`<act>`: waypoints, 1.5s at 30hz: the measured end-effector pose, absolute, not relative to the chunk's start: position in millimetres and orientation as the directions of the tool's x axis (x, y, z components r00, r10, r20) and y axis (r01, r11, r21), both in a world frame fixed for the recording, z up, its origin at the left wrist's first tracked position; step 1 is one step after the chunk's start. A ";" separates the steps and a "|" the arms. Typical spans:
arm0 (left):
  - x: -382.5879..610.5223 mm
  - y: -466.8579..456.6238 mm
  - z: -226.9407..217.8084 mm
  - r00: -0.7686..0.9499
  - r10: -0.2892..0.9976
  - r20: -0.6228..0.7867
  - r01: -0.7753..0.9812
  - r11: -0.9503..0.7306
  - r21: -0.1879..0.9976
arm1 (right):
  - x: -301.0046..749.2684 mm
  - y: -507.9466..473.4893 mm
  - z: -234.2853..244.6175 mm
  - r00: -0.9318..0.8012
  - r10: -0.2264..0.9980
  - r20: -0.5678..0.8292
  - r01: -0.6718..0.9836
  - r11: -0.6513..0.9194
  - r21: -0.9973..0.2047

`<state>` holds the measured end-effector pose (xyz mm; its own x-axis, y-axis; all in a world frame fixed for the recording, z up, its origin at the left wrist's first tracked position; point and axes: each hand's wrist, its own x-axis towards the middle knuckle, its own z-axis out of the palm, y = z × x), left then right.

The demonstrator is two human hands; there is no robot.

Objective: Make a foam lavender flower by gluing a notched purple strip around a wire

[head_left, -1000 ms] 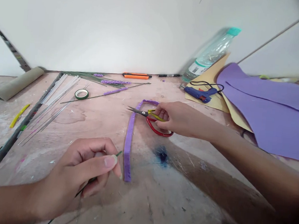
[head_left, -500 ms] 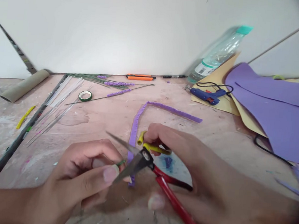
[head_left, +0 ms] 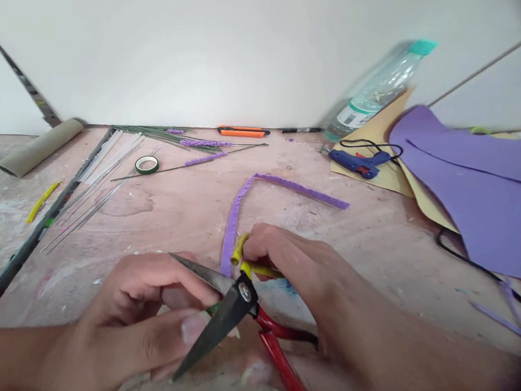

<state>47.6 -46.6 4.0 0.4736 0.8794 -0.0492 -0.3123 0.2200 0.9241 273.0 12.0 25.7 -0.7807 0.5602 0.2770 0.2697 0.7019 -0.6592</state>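
Low at the near edge of the counter (head_left: 172, 212): left hand (head_left: 140, 319) closed, thumb and fingers pinching a thin green stem (head_left: 213, 306). Only a short tip showing past the thumbnail, pointing right and slightly away; the rest hidden inside the hand, so its full length cannot be told. Just right of it, right hand (head_left: 323, 310), fingers wrapped through the red and yellow handles of the scissors (head_left: 243, 294). Blades spread in a wide V opening leftward, one lying over the left knuckles, the other slanting down across the left thumb. Stem tip deep in that V, close against the pivot, roughly crosswise to the lower blade. Left thumb and forefinger very near both edges, nothing else between blade and stem.

Behind the hands, a purple strip (head_left: 230, 229) running away from them, then bending right. Farther left, a green tape roll (head_left: 147, 164), loose wires (head_left: 96, 199) and a cardboard tube (head_left: 39, 146). Toward the wall, purple flower stems (head_left: 204, 157) and an orange cutter (head_left: 241, 132). Well apart on the right, a blue glue gun (head_left: 359, 161), a tilted bottle (head_left: 379, 87) and purple foam sheets (head_left: 480, 190).
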 end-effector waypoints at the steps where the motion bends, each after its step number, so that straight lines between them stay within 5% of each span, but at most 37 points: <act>1: 47.8 -46.8 3.1 0.479 0.877 -0.035 -0.326 0.214 0.921 | 273.0 11.7 25.9 -0.783 0.558 0.274 0.269 0.701 -0.660; 7: 47.8 -49.8 0.6 0.518 0.854 0.046 -0.376 0.180 0.909 | 272.6 10.3 26.8 -0.783 0.560 0.272 0.279 0.706 -0.651; 23: 45.1 -48.3 8.3 0.535 0.841 -0.082 -0.260 0.255 0.931 | 271.9 12.0 19.6 -0.814 0.447 0.371 0.166 0.791 -0.589; 29: 48.4 -44.3 11.7 0.532 0.846 0.041 -0.332 0.163 0.929 | 273.7 8.0 22.7 -0.822 0.461 0.335 0.178 0.767 -0.617; 45: 43.2 -45.2 11.8 0.693 0.691 -0.205 -0.317 0.547 0.775 | 271.9 13.7 17.0 -0.804 0.449 0.389 0.128 0.770 -0.625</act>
